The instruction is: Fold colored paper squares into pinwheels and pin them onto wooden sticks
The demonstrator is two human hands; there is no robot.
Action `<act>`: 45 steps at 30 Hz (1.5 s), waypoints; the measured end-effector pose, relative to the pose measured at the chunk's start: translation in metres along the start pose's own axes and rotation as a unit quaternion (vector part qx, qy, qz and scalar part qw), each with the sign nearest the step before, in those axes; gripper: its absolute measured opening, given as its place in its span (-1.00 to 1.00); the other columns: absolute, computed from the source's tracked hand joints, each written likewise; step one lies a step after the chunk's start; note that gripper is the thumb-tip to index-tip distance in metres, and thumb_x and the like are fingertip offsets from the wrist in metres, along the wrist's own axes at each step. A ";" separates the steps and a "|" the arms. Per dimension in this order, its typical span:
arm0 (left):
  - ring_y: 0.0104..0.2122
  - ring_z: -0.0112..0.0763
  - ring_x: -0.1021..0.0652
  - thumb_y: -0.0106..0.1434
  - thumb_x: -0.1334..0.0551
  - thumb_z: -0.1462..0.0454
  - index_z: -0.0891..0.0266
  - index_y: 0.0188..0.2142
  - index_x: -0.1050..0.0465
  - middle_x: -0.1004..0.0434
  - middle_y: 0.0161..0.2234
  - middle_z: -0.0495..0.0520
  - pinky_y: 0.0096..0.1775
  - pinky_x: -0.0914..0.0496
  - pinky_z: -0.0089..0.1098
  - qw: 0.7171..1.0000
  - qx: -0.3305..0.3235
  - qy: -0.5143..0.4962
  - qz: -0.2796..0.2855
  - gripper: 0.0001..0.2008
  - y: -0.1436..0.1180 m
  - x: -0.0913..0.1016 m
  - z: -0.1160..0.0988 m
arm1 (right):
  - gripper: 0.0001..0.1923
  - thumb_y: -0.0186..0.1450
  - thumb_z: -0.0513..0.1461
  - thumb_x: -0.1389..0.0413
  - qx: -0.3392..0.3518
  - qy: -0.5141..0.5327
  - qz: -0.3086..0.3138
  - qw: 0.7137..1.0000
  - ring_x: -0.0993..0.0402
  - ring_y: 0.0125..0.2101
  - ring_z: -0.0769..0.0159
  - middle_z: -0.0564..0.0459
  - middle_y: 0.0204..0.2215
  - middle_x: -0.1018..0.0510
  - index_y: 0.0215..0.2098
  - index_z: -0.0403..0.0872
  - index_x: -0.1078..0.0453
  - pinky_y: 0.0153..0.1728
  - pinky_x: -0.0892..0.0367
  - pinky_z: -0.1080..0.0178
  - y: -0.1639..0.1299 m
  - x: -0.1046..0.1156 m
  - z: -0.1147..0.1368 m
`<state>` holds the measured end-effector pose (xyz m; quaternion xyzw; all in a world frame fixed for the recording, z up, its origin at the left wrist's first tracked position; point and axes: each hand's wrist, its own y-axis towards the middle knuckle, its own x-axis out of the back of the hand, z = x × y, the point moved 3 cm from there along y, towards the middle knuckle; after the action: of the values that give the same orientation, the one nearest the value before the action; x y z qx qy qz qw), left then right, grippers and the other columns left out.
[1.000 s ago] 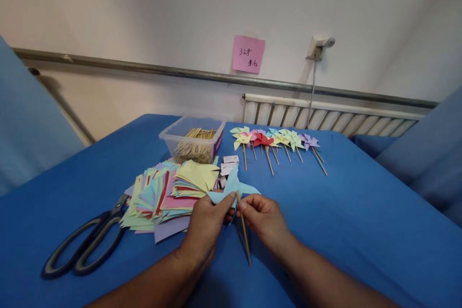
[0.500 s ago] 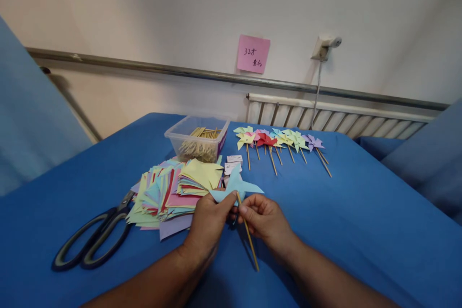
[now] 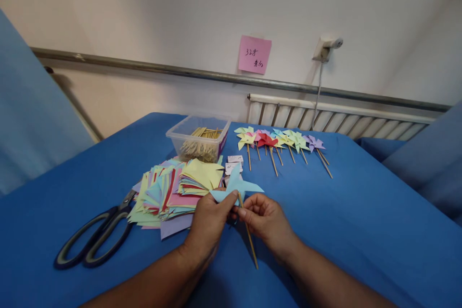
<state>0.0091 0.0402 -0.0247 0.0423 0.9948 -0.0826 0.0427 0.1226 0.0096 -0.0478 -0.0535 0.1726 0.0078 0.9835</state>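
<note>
A light blue paper pinwheel [image 3: 236,185] is pinched in my left hand [image 3: 215,211], the thumb lying over its lower part. A thin wooden stick [image 3: 250,238] slants down from beneath that thumb toward me, its upper end against the paper. My right hand [image 3: 265,216] is closed, with thumb and fingertips gathered at the stick near its top. Part of the grip is hidden behind the fingers. Just left of my left hand lies a thick pile of coloured paper sheets [image 3: 173,197]. Behind the pinwheel sit small white boxes [image 3: 234,167].
Black-handled scissors [image 3: 96,236] lie at the left beside the paper. A clear plastic box [image 3: 175,142] of wooden sticks [image 3: 202,147] stands at the back. Several finished pinwheels [image 3: 267,140] lie at the back right on the blue cloth [image 3: 361,211], near a radiator [image 3: 288,116].
Very little differs. The lower end of the stick has shifted slightly, and the whole view has drifted a touch. Both hands keep their hold.
</note>
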 end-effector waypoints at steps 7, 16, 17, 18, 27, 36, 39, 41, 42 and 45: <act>-0.65 -0.55 -0.30 -0.01 -0.30 0.16 0.29 -0.54 -0.38 -0.30 -0.69 -0.13 -0.59 -0.21 -0.53 1.000 0.008 -0.007 0.024 -0.78 -0.003 -0.002 -0.002 | -0.62 -0.02 -0.05 -0.30 -0.019 -0.003 -0.008 1.000 -0.10 -0.81 0.60 0.23 -0.72 -0.41 -0.51 -0.10 -0.23 -0.80 0.05 0.49 -0.004 -0.002 0.008; -0.64 -0.52 -0.37 -0.03 -0.33 0.17 0.30 -0.53 -0.41 -0.38 -0.66 -0.09 -0.55 -0.26 -0.50 0.998 0.027 -0.014 0.052 -0.78 -0.002 -0.004 -0.002 | -0.66 0.07 -0.03 -0.22 -0.012 0.020 0.019 1.000 -0.13 -0.79 0.62 0.09 -0.57 -0.52 -0.46 -0.14 -0.30 -0.79 0.04 0.50 -0.001 0.002 0.001; -0.64 -0.52 -0.37 -0.03 -0.32 0.16 0.30 -0.52 -0.41 -0.38 -0.66 -0.09 -0.56 -0.26 -0.50 0.998 0.023 -0.009 0.051 -0.77 -0.002 -0.003 -0.002 | -0.66 0.07 -0.04 -0.22 -0.014 0.021 0.021 0.999 -0.12 -0.79 0.62 0.09 -0.57 -0.53 -0.46 -0.13 -0.30 -0.79 0.05 0.50 -0.001 0.002 0.001; -0.65 -0.52 -0.37 -0.03 -0.32 0.16 0.30 -0.51 -0.41 -0.37 -0.67 -0.10 -0.57 -0.25 -0.51 0.999 0.018 -0.001 0.050 -0.77 -0.003 -0.003 -0.002 | -0.66 0.07 -0.04 -0.22 -0.015 0.022 0.023 0.999 -0.11 -0.79 0.62 0.08 -0.57 -0.53 -0.46 -0.13 -0.29 -0.80 0.05 0.50 -0.002 0.001 0.001; -0.70 -0.53 -0.35 -0.04 -0.31 0.15 0.28 -0.58 -0.40 -0.36 -0.73 -0.11 -0.62 -0.23 -0.52 0.999 -0.005 0.051 0.017 -0.77 -0.005 -0.003 -0.010 | -0.68 0.07 -0.06 -0.24 -0.015 0.024 0.029 0.999 -0.12 -0.79 0.62 0.11 -0.57 -0.52 -0.47 -0.12 -0.30 -0.79 0.03 0.49 -0.002 0.003 0.000; -0.70 -0.53 -0.34 -0.03 -0.29 0.18 0.27 -0.59 -0.41 -0.35 -0.74 -0.13 -0.61 -0.22 -0.52 0.998 -0.008 0.064 0.006 -0.80 -0.007 -0.003 -0.014 | -0.68 0.08 -0.06 -0.23 -0.009 0.009 0.033 0.999 -0.11 -0.79 0.61 0.17 -0.65 -0.46 -0.48 -0.12 -0.28 -0.77 0.04 0.49 -0.002 0.004 -0.001; -0.70 -0.52 -0.34 -0.04 -0.30 0.18 0.27 -0.59 -0.41 -0.35 -0.73 -0.12 -0.61 -0.22 -0.52 0.998 -0.007 0.063 0.002 -0.81 -0.007 -0.003 -0.014 | -0.66 0.06 -0.04 -0.24 -0.011 0.007 0.032 0.999 -0.11 -0.79 0.60 0.17 -0.64 -0.47 -0.47 -0.11 -0.28 -0.77 0.04 0.48 -0.002 0.004 -0.001; -0.70 -0.51 -0.35 -0.04 -0.30 0.17 0.27 -0.58 -0.42 -0.35 -0.74 -0.12 -0.61 -0.22 -0.51 0.998 -0.005 0.069 0.001 -0.80 -0.007 -0.003 -0.014 | -0.66 0.05 -0.04 -0.25 -0.012 0.006 0.031 0.999 -0.12 -0.79 0.60 0.14 -0.60 -0.50 -0.48 -0.11 -0.28 -0.77 0.04 0.48 -0.001 0.003 -0.001; -0.70 -0.51 -0.35 -0.04 -0.30 0.17 0.27 -0.58 -0.42 -0.36 -0.74 -0.12 -0.61 -0.22 -0.51 0.997 -0.006 0.073 0.002 -0.80 -0.007 -0.003 -0.013 | -0.65 0.05 -0.04 -0.25 -0.014 0.005 0.030 0.999 -0.12 -0.78 0.60 0.13 -0.59 -0.51 -0.48 -0.12 -0.28 -0.77 0.04 0.48 -0.001 0.003 0.000; -0.70 -0.51 -0.35 -0.03 -0.29 0.17 0.26 -0.57 -0.42 -0.35 -0.75 -0.13 -0.61 -0.22 -0.51 0.997 -0.011 0.078 0.004 -0.80 -0.006 -0.002 -0.013 | -0.66 0.05 -0.04 -0.25 -0.015 0.005 0.028 0.999 -0.12 -0.78 0.60 0.14 -0.60 -0.50 -0.49 -0.12 -0.28 -0.77 0.04 0.48 -0.002 0.003 0.000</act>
<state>0.0097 0.0363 -0.0112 0.0517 0.9957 -0.0682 -0.0342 0.1257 0.0079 -0.0489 -0.0630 0.1789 0.0379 0.9811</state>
